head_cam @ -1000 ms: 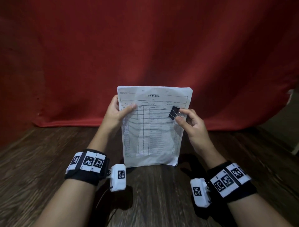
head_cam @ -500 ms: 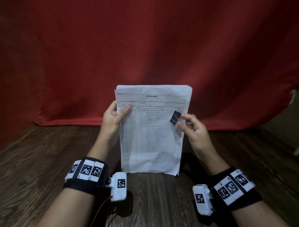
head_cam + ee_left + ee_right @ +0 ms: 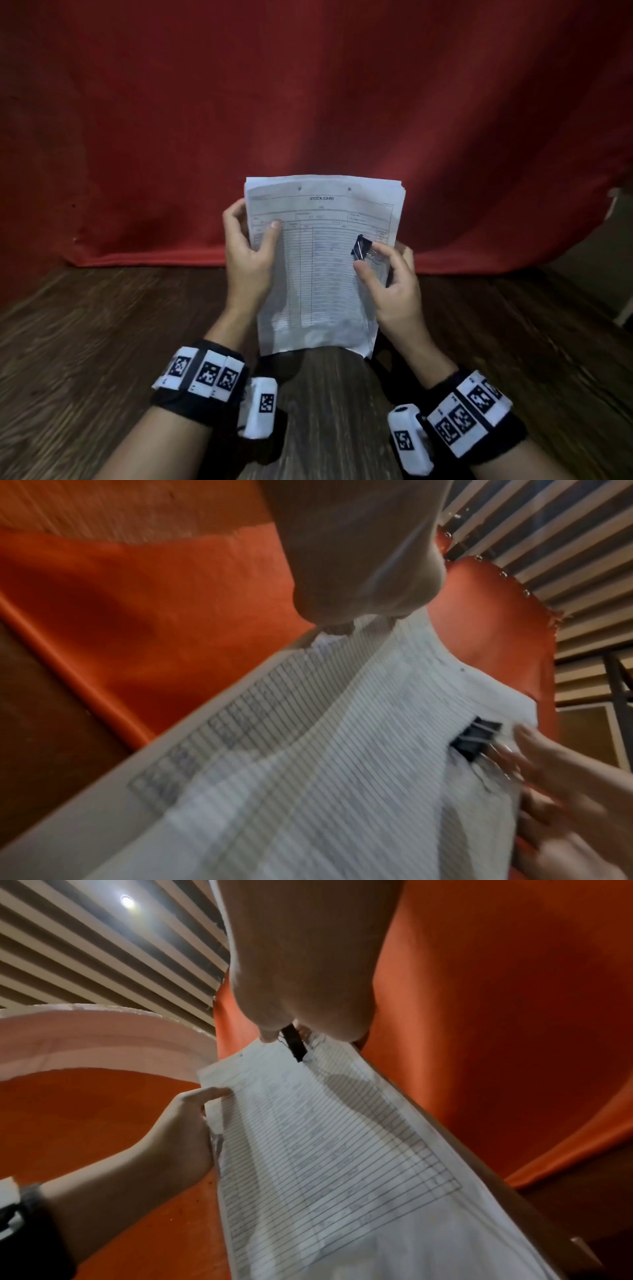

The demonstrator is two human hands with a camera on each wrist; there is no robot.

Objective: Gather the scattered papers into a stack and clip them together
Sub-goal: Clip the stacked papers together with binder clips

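Observation:
A stack of white ruled forms headed "STOCK CARD" (image 3: 322, 267) stands upright on its lower edge on the dark wooden table (image 3: 102, 342). My left hand (image 3: 248, 251) grips the stack's left edge, thumb on the front sheet. My right hand (image 3: 387, 274) pinches the wire handles of a black binder clip (image 3: 361, 247) in front of the stack's right side. The clip (image 3: 474, 738) lies against the front sheet (image 3: 308, 777) in the left wrist view. In the right wrist view the clip (image 3: 294, 1042) pokes out from under my fingers over the paper (image 3: 325, 1150).
A red cloth (image 3: 308, 102) hangs behind the table as a backdrop and its hem meets the wood. A pale object (image 3: 620, 257) shows at the right edge. A slatted ceiling (image 3: 103, 947) with a lamp is overhead.
The stack has tipped and shifted slightly. My right hand has turned the binder clip and moved it a little lower along the stack's right side; my left hand keeps its grip.

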